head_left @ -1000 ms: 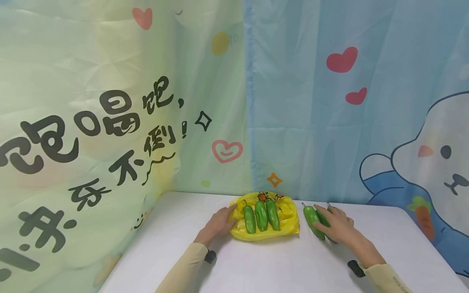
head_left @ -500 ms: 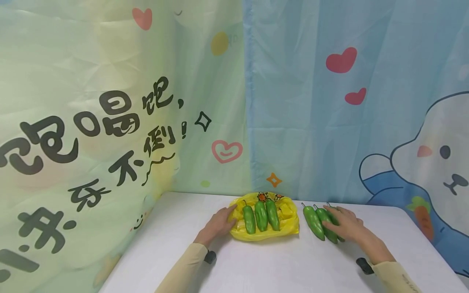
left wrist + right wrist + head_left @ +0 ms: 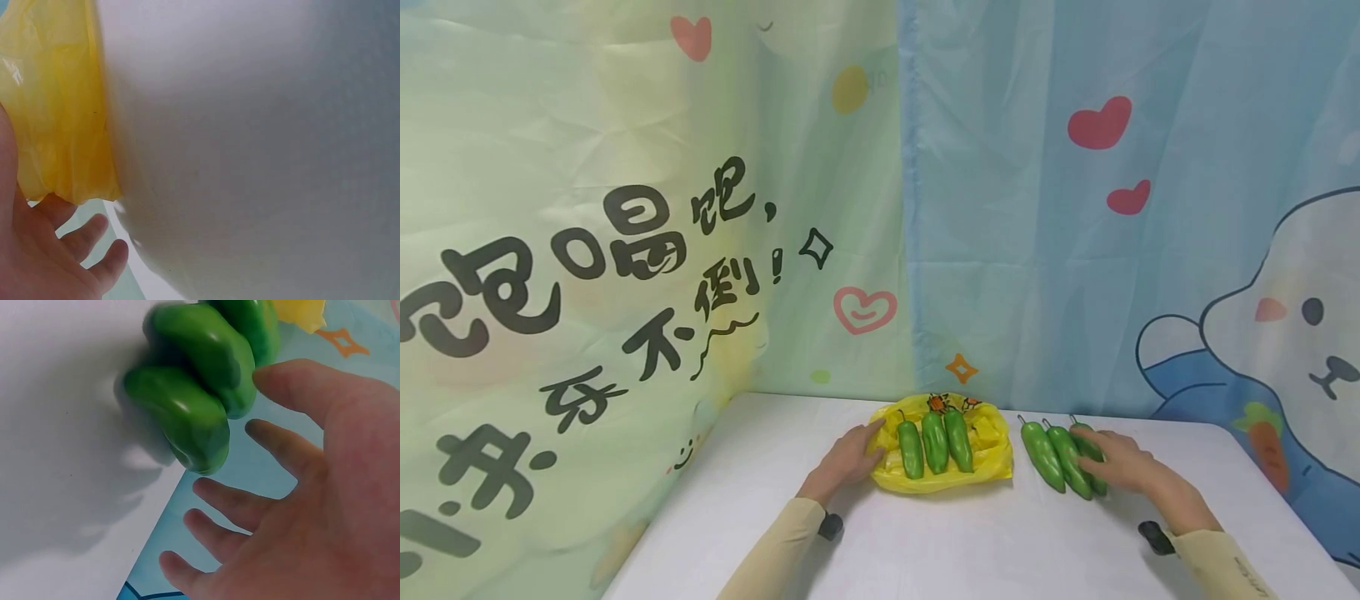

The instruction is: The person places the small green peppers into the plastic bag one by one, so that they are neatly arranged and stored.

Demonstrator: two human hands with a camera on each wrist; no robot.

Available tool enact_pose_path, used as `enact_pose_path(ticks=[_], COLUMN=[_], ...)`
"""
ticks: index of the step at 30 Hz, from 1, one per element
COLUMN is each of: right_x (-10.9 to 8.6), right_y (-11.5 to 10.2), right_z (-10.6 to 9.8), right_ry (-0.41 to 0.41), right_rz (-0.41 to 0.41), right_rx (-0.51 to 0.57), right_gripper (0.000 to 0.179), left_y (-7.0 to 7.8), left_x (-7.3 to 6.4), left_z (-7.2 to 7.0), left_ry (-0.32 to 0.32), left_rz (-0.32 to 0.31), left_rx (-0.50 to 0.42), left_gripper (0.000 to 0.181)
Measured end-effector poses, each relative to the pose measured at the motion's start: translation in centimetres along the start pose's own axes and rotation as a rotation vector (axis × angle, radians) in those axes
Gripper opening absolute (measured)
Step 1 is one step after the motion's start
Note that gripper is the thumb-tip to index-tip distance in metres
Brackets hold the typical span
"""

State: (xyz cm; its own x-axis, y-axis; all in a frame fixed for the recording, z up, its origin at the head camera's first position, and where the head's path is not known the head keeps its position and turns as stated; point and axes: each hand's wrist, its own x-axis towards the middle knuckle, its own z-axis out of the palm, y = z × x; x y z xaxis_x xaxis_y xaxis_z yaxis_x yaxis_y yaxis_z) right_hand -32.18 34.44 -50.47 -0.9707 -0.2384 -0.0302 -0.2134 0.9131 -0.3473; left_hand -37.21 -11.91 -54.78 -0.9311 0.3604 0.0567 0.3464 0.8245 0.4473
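In the head view, three green peppers [image 3: 936, 443] lie side by side on an opened yellow plastic bag [image 3: 891, 481]. My left hand [image 3: 847, 454] rests against the bag's left edge, thumb and fingers spread apart; close up in the left wrist view, part of that hand is behind the yellow plastic [image 3: 69, 125]. Right of the bag, three more green peppers [image 3: 1063, 454] lie in a slanted row on the table. My right hand [image 3: 1120, 462] is over the rightmost of them, partly hiding it. Spread fingers with nothing between them show beside these peppers [image 3: 178, 415] in the right wrist view.
A white table [image 3: 947, 542] carries everything. Printed curtains [image 3: 985, 250] hang close behind its back edge and along the left side. A dark wrist camera [image 3: 1155, 537] sits under the right wrist, another [image 3: 830, 526] under the left.
My right hand has drawn to the right across the loose peppers, uncovering the middle one and part of the rightmost. The left hand and the bag look unmoved.
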Motion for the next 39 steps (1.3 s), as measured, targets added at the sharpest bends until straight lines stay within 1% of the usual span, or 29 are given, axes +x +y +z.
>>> enact_pose_path(ticks=[9,18,25,30,34,39], right_x=[0.1,0.1,0.0,0.1,0.2,0.2], right_y=[0.4,0.3,0.4,0.6,0.8,0.9], right_z=[0.3,0.4,0.4,0.6,1.2,2.0], right_ry=[-0.043,-0.052,-0.069,-0.079,-0.069,-0.021], right_rz=[0.005,0.022,0.029,0.038,0.052,0.107], right_rx=[0.038,0.059,0.063,0.068,0.07,0.02], right_gripper=[0.055,0.05,0.051,0.053,0.056,0.055], left_y=[-0.1,0.0,0.2,0.3,0.4,0.4], left_x=[0.1,0.3,0.3,0.2,0.1,0.1], left_z=[0.1,0.3,0.2,0.2,0.0,0.2], left_ry=[-0.003,-0.003,-0.011,-0.007,-0.01,-0.007], left_rz=[-0.007,-0.019,-0.043,-0.038,-0.044,-0.04], left_rx=[-0.007,-0.007,-0.002,-0.001,-0.014,-0.013], left_gripper=[0.056,0.056,0.056,0.056,0.056,0.056])
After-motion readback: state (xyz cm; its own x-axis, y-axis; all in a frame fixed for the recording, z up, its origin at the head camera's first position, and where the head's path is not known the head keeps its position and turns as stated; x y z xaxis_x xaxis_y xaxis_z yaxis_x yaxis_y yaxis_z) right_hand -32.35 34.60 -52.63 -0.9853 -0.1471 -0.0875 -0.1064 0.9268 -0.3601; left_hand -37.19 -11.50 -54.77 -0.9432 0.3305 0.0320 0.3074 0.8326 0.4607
